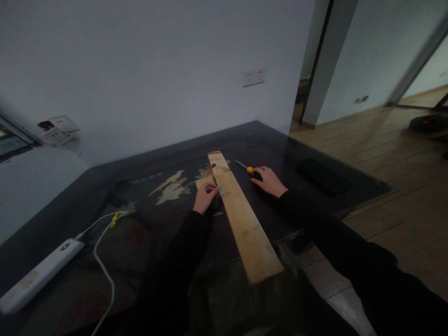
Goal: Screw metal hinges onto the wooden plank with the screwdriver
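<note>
A long wooden board point(245, 224) lies on the dark table, its near end jutting past the table's edge toward me. A shorter piece of wood point(203, 181) shows at its left side, partly behind my left hand. My left hand point(206, 198) is closed in a pinch at a small grey metal plate point(221, 192) on the board's left edge; its exact kind is too small to make out. To the right of the board, my right hand point(269, 181) is wrapped round the black end of a yellow-and-black screwdriver point(249, 170), whose shaft points to the far left.
A white power strip point(44, 275) with a pale cable lies on the table point(168, 158) at the left. On the right side is a dark flat object point(324, 176). A wall with a socket point(254, 77) rises behind the table.
</note>
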Demonstrator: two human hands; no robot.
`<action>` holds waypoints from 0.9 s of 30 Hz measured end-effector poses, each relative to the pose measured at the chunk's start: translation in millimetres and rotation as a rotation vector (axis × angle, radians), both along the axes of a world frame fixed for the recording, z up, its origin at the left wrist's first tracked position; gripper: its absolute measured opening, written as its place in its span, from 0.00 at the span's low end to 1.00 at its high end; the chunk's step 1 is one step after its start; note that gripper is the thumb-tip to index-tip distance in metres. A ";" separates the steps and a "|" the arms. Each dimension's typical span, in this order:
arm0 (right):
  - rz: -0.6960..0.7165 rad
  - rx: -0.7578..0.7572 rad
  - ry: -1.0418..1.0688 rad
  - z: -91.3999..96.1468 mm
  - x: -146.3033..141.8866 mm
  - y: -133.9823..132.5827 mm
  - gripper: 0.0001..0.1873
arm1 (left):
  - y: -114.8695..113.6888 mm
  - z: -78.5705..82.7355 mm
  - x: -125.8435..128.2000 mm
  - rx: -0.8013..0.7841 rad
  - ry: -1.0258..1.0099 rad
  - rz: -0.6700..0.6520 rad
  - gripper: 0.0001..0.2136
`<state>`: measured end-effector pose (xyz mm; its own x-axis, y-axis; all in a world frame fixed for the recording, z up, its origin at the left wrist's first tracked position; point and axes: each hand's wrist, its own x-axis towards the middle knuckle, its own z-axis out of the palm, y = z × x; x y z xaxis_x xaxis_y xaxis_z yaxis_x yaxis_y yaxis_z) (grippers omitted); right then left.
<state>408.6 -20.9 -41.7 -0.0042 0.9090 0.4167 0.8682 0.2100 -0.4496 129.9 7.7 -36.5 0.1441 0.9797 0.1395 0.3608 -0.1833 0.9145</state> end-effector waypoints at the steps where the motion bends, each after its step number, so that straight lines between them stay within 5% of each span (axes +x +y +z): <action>1: -0.010 0.005 0.006 0.1 -0.1 -0.3 0.17 | -0.4 0.9 -0.4 0.003 -0.022 0.002 0.10; 8: -0.037 0.014 -0.008 2.0 1.4 -2.7 0.16 | -0.5 2.4 -7.2 -0.018 -0.120 0.013 0.08; 12: -0.072 0.082 -0.027 22.7 -8.4 -6.7 0.15 | 1.0 -1.1 -8.9 -0.006 -0.154 0.010 0.08; 16: 0.135 0.118 0.035 48.5 -51.2 -7.5 0.14 | 1.4 -3.2 -8.8 0.016 -0.169 0.002 0.08; 20: 0.395 -0.048 -0.036 56.4 -103.9 -4.2 0.19 | -0.1 -2.2 -9.2 0.027 -0.170 -0.005 0.08; 27: 0.402 -0.146 -0.135 47.6 -123.7 1.8 0.23 | -0.9 -2.2 -10.0 0.064 -0.133 0.012 0.08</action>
